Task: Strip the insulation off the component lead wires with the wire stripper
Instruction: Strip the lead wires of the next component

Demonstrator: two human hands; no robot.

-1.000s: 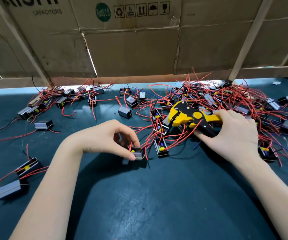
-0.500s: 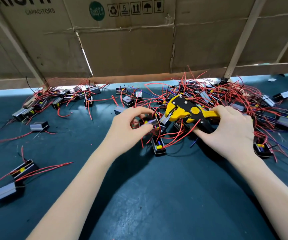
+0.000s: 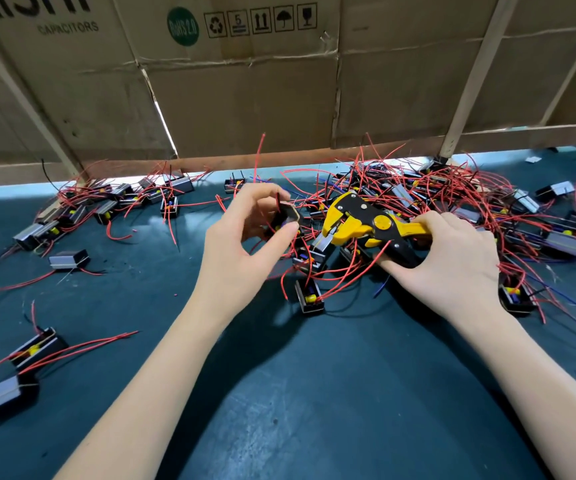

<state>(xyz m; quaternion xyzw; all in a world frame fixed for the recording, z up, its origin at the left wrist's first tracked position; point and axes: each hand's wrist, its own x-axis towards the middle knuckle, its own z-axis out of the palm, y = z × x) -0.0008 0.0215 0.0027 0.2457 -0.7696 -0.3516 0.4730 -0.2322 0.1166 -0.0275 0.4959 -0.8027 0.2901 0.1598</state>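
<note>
Head view. Your left hand (image 3: 245,251) has come up off the bench (image 3: 314,410) and travelled toward the far edge — a second ago it pinched a small component low on the open mat; now it holds that component (image 3: 285,218) raised, thumb below and fingertips above, just beside the nose of the wire stripper (image 3: 366,225). One red lead wire (image 3: 260,161) rises from the component toward the cardboard wall (image 3: 245,105). Your right hand (image 3: 446,258) has barely shifted: it grips the yellow and black handles, which are spread apart in your palm and not squeezed, with the tool lying over the tangle of red-wired components (image 3: 452,202) along the far right of the bench. Whether the tool's cutting mouth is parted cannot be told at this size.

Meaning for the task — the pick-up is finished and the presentation step has begun. No lead sits in the stripper's head yet, so no insulation has come off this piece. By judgement, the next move calls for feeding a lead end into the nose, then squeezing. A separate group of components (image 3: 113,206) lies at the far left; three more (image 3: 37,344) rest near the left edge.
</note>
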